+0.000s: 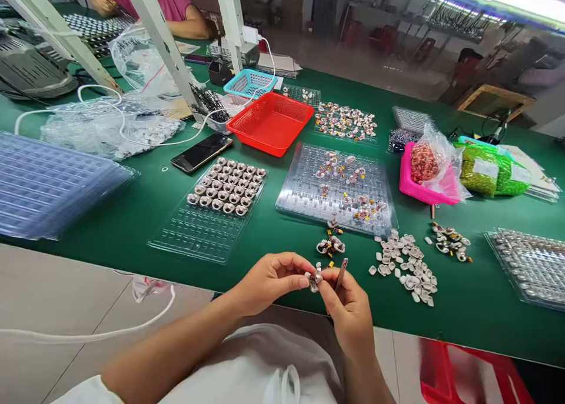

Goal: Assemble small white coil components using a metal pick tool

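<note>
your left hand and right hand meet well in front of the red basket, over the near edge of the green table. both are closed to a narrow pinch on one small part, with fingertips of each hand touching it. your right hand also grips a pair of tweezers, tip up.

between your hands and the red basket lies a clear tray with loose parts strewn over it. just in front of that tray, a little cluster of parts sits nearest your fingers. to the right of the cluster is a heap of white shells.

in front and left of the red basket, a second clear tray carries neat rows of parts, with a black phone beside it. right of the red basket, a pink tray holds a plastic bag. past it lies a green bag whose white label is too small to read. behind the red basket stands a blue basket. far behind, another person's arm rests on the table.
</note>
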Demonstrator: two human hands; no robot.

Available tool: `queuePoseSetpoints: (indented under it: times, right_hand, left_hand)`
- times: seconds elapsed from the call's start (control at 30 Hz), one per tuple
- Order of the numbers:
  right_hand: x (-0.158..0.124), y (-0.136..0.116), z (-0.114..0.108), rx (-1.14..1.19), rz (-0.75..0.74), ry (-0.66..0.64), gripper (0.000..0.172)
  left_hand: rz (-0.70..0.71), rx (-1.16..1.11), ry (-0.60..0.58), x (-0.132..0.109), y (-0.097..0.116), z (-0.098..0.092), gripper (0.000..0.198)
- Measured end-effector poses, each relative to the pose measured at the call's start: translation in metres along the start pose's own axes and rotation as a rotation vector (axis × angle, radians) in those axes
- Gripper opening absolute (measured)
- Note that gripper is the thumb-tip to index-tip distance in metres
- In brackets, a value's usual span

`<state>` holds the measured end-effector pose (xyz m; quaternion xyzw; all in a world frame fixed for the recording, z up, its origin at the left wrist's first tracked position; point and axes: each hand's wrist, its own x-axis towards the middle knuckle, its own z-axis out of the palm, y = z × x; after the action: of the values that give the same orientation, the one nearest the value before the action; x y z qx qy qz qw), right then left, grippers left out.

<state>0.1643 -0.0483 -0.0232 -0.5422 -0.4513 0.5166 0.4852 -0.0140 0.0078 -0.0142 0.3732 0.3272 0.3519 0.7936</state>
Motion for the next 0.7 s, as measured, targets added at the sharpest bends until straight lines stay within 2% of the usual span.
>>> queuePoseSetpoints:
  times: [0.13,0.27,0.5,0.7]
  right_hand:
    - [-0.004,0.000,-0.001,-0.128,-0.061,-0.032,0.016]
    - [-0.006,0.004,0.001,-0.213,-0.146,0.014,0.013]
    - [-0.005,0.010,0.007,-0.151,-0.054,0.068,0.016]
    - [-0.007,0.010,0.007,-0.137,-0.064,0.062,0.014]
  left_hand:
    - [0.000,0.022,0.018,0.001,-0.003,-0.003,0.026]
    - [-0.005,0.054,0.025,0.003,-0.005,-0.004,0.027]
    - [-0.037,0.021,0.002,0.003,-0.006,-0.006,0.022]
    - [-0.028,0.038,0.034,0.002,-0.008,-0.006,0.016]
